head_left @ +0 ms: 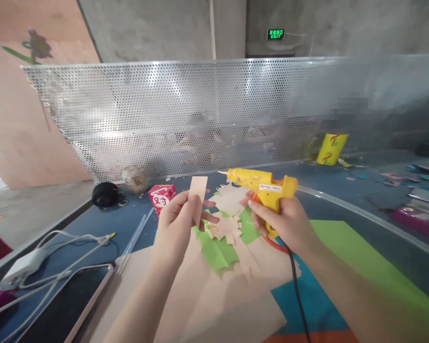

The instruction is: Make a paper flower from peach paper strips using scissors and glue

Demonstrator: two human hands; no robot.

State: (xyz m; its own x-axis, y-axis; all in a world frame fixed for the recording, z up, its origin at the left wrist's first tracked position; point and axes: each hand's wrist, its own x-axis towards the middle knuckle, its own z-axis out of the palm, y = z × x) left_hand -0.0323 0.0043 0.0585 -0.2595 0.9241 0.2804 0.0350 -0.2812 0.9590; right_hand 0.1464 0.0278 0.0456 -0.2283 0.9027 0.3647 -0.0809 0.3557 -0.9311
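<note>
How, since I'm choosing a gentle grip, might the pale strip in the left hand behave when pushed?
The pale strip is probably fairly stiff, since its free end stands straight above the left hand. It looks like thin paper or card, so likely light, and may bend under a push.

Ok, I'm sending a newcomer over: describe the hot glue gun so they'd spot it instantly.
Across the blue table stands a perforated metal screen. In front of it, the right hand grips the hot glue gun. Unlike the yellow cylinder nearer the screen, this yellow tool has a pointed nozzle and black cord.
</note>
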